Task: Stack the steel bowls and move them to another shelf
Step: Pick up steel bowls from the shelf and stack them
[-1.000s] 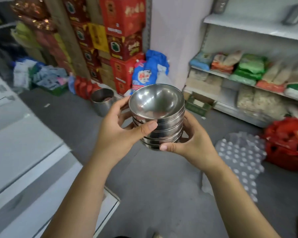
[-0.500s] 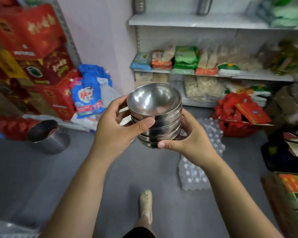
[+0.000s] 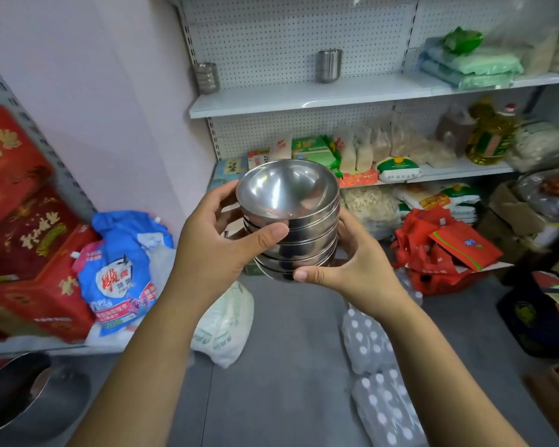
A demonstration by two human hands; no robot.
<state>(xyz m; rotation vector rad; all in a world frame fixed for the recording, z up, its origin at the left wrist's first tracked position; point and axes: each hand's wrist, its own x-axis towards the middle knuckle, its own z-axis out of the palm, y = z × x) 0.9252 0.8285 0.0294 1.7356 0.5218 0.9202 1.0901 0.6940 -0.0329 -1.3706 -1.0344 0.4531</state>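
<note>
Silver bowls (image 3: 288,191); white, perforated shelf (image 3: 304,95)

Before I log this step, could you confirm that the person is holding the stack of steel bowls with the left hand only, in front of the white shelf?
Not quite: in the head view both hands hold the stack of steel bowls. The left hand grips its left side and the right hand cups its lower right. It is in front of the white shelf, as you said.

Head view (wide-angle) looks down, seemingly close, toward shelves (image 3: 304,95).
</note>
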